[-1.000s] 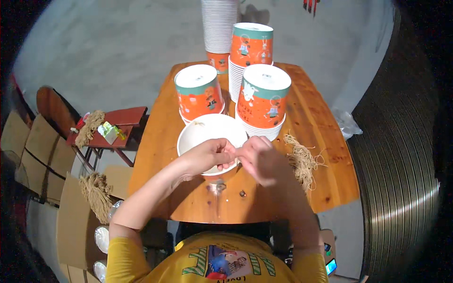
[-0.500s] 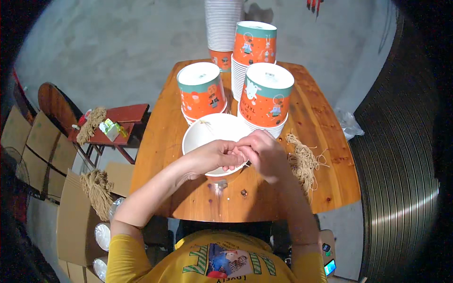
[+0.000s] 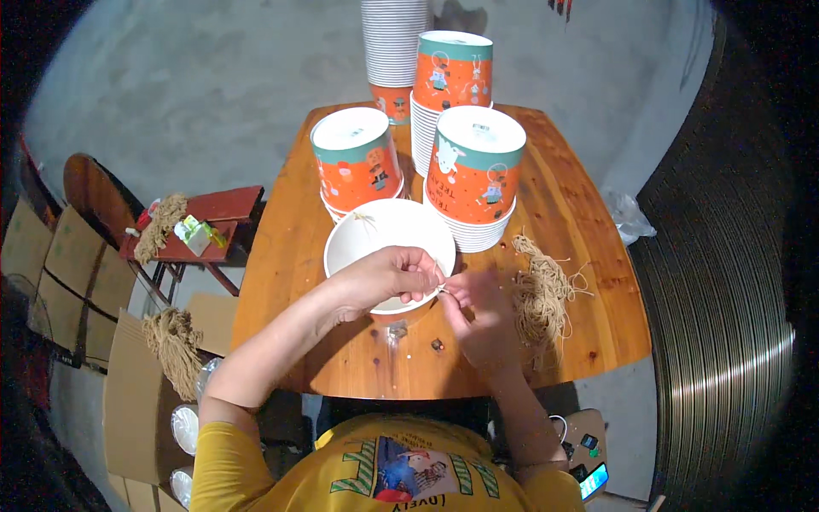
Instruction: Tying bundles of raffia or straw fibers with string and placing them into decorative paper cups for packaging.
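An open paper bucket (image 3: 363,252), white inside, stands on the wooden table in front of me, tilted a little toward me. A short bit of beige cord (image 3: 365,217) shows at its far inner wall. My left hand (image 3: 401,277) is closed over the near right rim, pinching a thin pale cord (image 3: 440,288). Thumb and fingers of my right hand (image 3: 479,316) close on the same cord just outside the rim; some of these fingers are smeared by motion. Right of this hand lies a loose bundle of beige cords (image 3: 546,299).
Upside-down orange and green bucket stacks stand beyond, at left (image 3: 354,171) and right (image 3: 478,175), another stack (image 3: 452,77) and a tall white-rimmed stack (image 3: 397,43) behind. A red bench (image 3: 230,205) and cardboard box (image 3: 136,401) are left, a lit phone (image 3: 595,480) lower right.
My right hand has drawn slightly down and right, away from my left hand, its fingers opening out from a tighter curl. The view has shifted a little.
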Tool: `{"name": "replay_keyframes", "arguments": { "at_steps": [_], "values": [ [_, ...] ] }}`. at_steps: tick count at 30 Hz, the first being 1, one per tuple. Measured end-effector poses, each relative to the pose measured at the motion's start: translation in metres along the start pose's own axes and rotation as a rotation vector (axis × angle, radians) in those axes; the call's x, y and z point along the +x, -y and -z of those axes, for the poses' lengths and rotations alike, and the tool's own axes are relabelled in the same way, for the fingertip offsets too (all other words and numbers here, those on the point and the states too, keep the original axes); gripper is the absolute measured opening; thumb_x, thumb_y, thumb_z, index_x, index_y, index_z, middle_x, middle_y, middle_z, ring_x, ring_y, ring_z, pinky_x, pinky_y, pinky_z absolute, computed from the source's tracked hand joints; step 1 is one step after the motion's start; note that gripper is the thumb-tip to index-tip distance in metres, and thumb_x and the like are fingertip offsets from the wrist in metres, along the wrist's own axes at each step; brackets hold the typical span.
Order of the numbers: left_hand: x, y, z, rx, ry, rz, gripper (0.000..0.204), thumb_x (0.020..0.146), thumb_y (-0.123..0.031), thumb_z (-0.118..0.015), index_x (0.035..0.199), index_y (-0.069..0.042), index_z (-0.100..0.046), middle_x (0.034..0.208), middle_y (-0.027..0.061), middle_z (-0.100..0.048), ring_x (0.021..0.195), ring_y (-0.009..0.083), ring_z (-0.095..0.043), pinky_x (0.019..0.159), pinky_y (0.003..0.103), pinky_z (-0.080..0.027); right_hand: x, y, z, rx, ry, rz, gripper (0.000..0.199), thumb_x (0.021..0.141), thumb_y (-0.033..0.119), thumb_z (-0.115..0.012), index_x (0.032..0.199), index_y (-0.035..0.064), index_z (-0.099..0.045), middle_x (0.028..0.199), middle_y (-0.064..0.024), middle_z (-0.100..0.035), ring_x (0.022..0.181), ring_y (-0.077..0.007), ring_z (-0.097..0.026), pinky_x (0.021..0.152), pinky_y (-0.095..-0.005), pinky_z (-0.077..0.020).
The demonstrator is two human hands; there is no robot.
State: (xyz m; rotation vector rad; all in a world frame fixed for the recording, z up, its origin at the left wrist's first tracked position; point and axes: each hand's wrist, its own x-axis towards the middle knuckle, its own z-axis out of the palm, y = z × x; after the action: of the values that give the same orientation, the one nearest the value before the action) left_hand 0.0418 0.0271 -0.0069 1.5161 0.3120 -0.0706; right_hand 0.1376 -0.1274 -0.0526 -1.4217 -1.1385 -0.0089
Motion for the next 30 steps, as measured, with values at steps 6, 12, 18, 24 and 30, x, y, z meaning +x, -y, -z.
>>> {"name": "replay_keyframes", "arguments": {
  "at_steps": [6,12,18,24,30],
  "values": [
    [0.0,-0.001,-0.002,-0.032,0.002,-0.037,0.01,0.086,-0.008,-0.059,0.095,-0.005,-0.057,0.081,-0.0032,-0.056,0.069,0.0042,-0.048,0.06,0.018,-0.039,0.003,0.001,0.004,-0.212,0.006,0.116,0.014,0.077,-0.003,-0.064,0.087,0.0036,-0.056,0.073,-0.0031,-0.056,0.062,-0.0122,-0.054,0.057,-0.0261,-0.0451],
    [0.001,-0.007,-0.007,0.012,0.039,-0.038,0.009,0.084,-0.005,-0.056,0.093,-0.005,-0.053,0.077,-0.004,-0.051,0.065,0.0021,-0.046,0.056,0.016,-0.037,0.005,-0.002,0.004,0.043,0.003,-0.247,0.007,0.082,0.0,-0.057,0.085,0.0053,-0.053,0.07,0.0029,-0.049,0.058,-0.0052,-0.045,0.052,-0.0206,-0.0369],
    [0.005,-0.004,-0.006,-0.125,0.073,0.013,0.009,0.085,-0.004,-0.056,0.093,-0.005,-0.052,0.079,-0.0029,-0.052,0.064,0.0023,-0.047,0.054,0.016,-0.038,0.005,-0.01,0.006,0.413,0.075,-0.468,0.002,0.087,0.005,-0.051,0.089,0.0053,-0.051,0.07,0.0015,-0.049,0.058,-0.0053,-0.044,0.053,-0.0205,-0.038],
    [0.005,-0.002,-0.006,-0.458,0.131,0.05,0.01,0.085,-0.003,-0.056,0.093,-0.005,-0.052,0.083,0.0009,-0.056,0.067,0.0037,-0.053,0.061,0.015,-0.046,0.009,-0.004,0.009,0.736,0.053,-0.648,0.007,0.088,0.01,-0.05,0.091,0.0044,-0.052,0.076,-0.0033,-0.056,0.067,-0.0102,-0.056,0.058,-0.0226,-0.0445],
    [0.01,-0.002,-0.015,-0.175,0.076,-0.083,0.009,0.084,-0.004,-0.056,0.091,-0.005,-0.05,0.079,-0.0019,-0.05,0.066,0.0034,-0.046,0.059,0.017,-0.04,0.007,-0.014,0.012,0.796,0.103,-0.636,0.006,0.087,0.008,-0.05,0.092,0.0042,-0.052,0.079,-0.0045,-0.057,0.07,-0.0116,-0.059,0.061,-0.0239,-0.0485]
  ]
}}
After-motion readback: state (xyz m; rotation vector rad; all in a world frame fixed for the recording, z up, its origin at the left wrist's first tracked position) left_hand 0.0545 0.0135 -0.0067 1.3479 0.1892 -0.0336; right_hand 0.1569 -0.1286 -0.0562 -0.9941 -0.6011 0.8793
